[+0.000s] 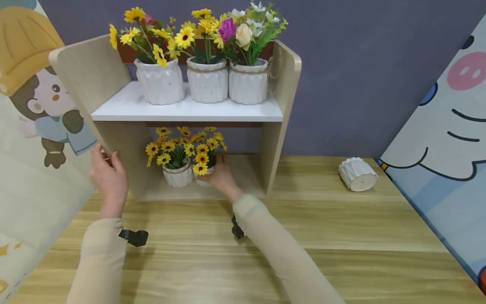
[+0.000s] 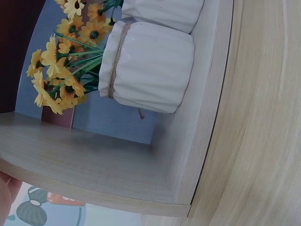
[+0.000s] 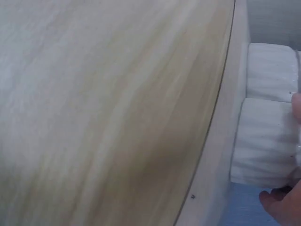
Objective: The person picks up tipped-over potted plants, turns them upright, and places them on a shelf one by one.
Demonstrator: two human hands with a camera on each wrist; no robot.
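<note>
On the lower level of a two-tier shelf point(image 1: 186, 119), my right hand point(image 1: 224, 179) grips the right-hand white flowerpot point(image 3: 263, 141), which holds yellow artificial daisies point(image 1: 202, 158). Thumb and fingers lie on opposite sides of it in the right wrist view. Close beside it stands another white pot point(image 1: 177, 175) with yellow daisies; twine circles its rim in the left wrist view. My left hand point(image 1: 110, 181) touches the front edge of the shelf's left side panel point(image 2: 94, 183), from outside, with fingers loosely bent. Those fingertips are partly hidden behind the panel.
Three potted flower arrangements, including a mixed bouquet pot point(image 1: 248, 82), stand on the upper level. An empty-handed stretch of wooden tabletop point(image 1: 190, 253) runs in front. A white ribbed pot point(image 1: 358, 175) lies on its side at the right. Cartoon wall panels flank the table.
</note>
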